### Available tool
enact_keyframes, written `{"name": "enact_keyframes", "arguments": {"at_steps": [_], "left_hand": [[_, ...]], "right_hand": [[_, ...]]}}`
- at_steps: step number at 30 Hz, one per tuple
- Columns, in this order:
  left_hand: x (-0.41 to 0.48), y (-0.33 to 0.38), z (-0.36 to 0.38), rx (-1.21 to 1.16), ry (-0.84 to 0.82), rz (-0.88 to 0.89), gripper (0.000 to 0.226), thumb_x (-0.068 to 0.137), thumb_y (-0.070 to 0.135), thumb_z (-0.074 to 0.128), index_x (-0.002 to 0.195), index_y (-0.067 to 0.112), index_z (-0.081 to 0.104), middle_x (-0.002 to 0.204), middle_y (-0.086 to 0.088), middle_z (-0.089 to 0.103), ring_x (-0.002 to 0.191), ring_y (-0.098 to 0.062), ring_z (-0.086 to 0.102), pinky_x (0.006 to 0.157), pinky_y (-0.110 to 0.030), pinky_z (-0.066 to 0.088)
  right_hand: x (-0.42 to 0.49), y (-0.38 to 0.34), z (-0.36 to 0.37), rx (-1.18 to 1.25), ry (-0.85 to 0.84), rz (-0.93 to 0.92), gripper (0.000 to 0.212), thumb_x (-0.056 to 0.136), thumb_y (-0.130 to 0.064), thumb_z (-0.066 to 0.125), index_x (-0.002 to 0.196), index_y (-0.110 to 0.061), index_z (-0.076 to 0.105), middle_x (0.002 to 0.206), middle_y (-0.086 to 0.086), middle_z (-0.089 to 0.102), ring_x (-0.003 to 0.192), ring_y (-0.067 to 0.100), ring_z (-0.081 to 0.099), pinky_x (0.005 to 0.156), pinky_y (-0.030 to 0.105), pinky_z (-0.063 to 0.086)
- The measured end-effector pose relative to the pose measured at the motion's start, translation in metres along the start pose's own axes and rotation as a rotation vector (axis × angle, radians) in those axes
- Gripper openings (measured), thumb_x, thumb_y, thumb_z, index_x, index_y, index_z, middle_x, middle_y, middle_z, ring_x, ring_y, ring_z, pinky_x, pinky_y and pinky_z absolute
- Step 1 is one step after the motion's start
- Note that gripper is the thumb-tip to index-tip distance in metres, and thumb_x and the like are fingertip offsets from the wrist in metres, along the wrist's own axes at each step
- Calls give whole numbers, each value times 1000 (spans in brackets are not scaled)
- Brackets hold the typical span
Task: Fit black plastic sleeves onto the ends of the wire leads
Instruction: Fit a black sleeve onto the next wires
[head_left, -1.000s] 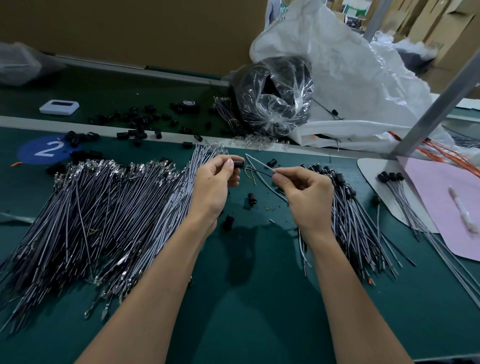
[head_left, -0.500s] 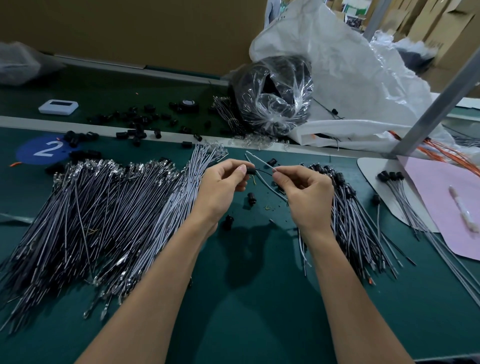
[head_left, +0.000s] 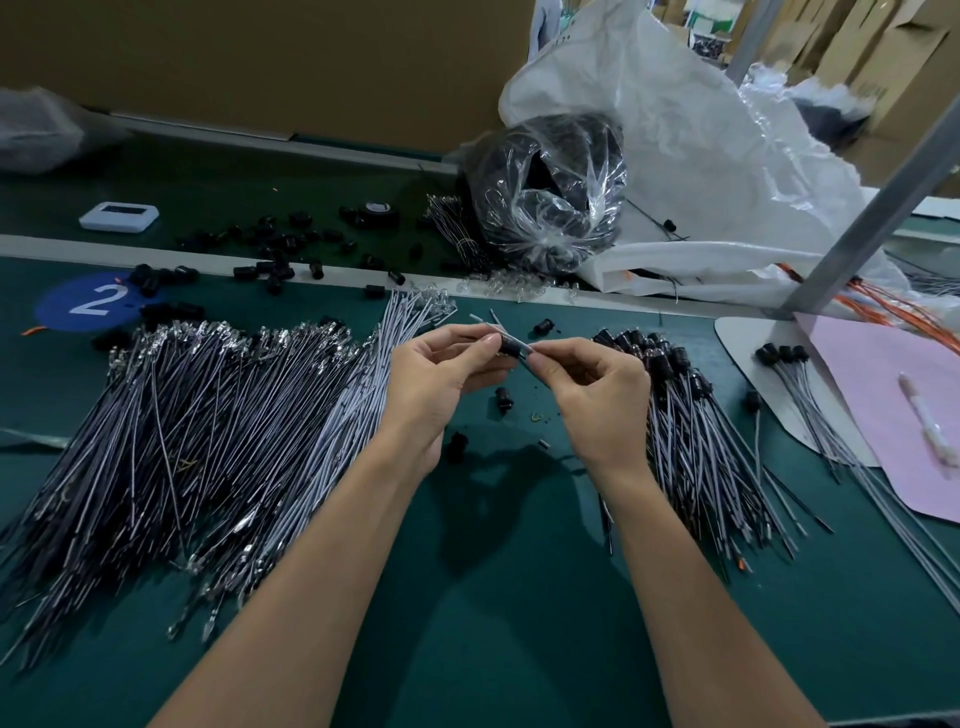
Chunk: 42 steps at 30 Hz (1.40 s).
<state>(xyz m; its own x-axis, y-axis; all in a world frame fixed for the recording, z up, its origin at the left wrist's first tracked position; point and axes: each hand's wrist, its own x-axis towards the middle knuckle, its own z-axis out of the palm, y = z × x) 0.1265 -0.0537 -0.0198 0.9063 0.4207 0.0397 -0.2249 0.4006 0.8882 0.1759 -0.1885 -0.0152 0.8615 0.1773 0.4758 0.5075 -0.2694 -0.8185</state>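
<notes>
My left hand (head_left: 441, 379) pinches a small black plastic sleeve (head_left: 511, 347) between thumb and fingertips. Right beside it, my right hand (head_left: 597, 395) pinches a thin grey wire lead (head_left: 491, 325) whose ends poke out up-left past the sleeve. The lead runs through or against the sleeve; which one I cannot tell. A big fan of bare leads (head_left: 197, 415) lies to the left. A pile of leads with sleeves fitted (head_left: 691, 426) lies to the right. Loose sleeves (head_left: 503, 399) sit on the green mat under my hands.
More loose black sleeves (head_left: 275, 244) are scattered at the back, beside a clear bag of black parts (head_left: 545, 192) and a large white sack (head_left: 701, 156). A pink sheet (head_left: 883, 395) with a pen, a metal post (head_left: 878, 208) and a white device (head_left: 119, 215) lie around.
Both hands have come closer together above the mat. The sleeve in my left hand now meets the lead held by my right hand, with the lead's ends sticking out beyond it.
</notes>
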Motion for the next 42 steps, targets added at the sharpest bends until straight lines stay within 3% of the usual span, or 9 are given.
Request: {"name": "enact_keyframes", "arguments": {"at_steps": [7, 12, 14, 28, 36, 42], "left_hand": [[3, 3, -4, -117, 122, 40, 18, 86, -7, 63, 85, 7, 74, 88, -7, 76, 86, -17, 71, 75, -22, 57], [5, 5, -8, -227, 207, 48, 19, 88, -11, 59, 90, 4, 70, 91, -8, 74, 85, -15, 71, 77, -23, 57], [4, 6, -8, -231, 208, 48, 20, 88, -10, 59, 91, 6, 71, 91, -7, 74, 85, -16, 71, 77, -24, 57], [6, 8, -11, -246, 177, 44, 23, 90, -10, 57, 98, 6, 71, 90, -6, 75, 87, -17, 72, 75, -23, 57], [5, 3, -8, -144, 43, -8, 25, 88, -10, 59, 106, 6, 67, 93, -8, 76, 89, -17, 73, 72, -22, 57], [2, 1, -5, -89, 10, -15, 17, 89, -7, 60, 94, 5, 70, 88, -7, 76, 85, -14, 72, 70, -21, 56]], "right_hand": [[3, 2, -4, 63, -5, 99, 9, 85, -8, 72, 85, -17, 77, 70, -2, 73, 67, 19, 71, 69, 37, 60], [2, 6, -6, -53, -37, 38, 11, 81, -12, 76, 77, -22, 78, 60, -14, 67, 54, -1, 56, 56, 12, 43], [2, 6, -4, -92, -60, 11, 9, 81, -11, 76, 77, -19, 79, 57, -16, 64, 52, -2, 53, 54, 9, 39], [2, 7, -7, -163, -80, -38, 7, 81, -11, 76, 79, -17, 79, 60, -17, 62, 52, 4, 49, 54, 11, 36], [1, 5, -2, -167, -57, -75, 3, 82, -13, 76, 80, -14, 78, 62, -16, 62, 54, 3, 51, 57, 11, 36], [-2, 3, 1, -241, -29, -157, 3, 81, -11, 77, 82, -12, 78, 71, -8, 68, 60, 3, 56, 63, 9, 41]]}}
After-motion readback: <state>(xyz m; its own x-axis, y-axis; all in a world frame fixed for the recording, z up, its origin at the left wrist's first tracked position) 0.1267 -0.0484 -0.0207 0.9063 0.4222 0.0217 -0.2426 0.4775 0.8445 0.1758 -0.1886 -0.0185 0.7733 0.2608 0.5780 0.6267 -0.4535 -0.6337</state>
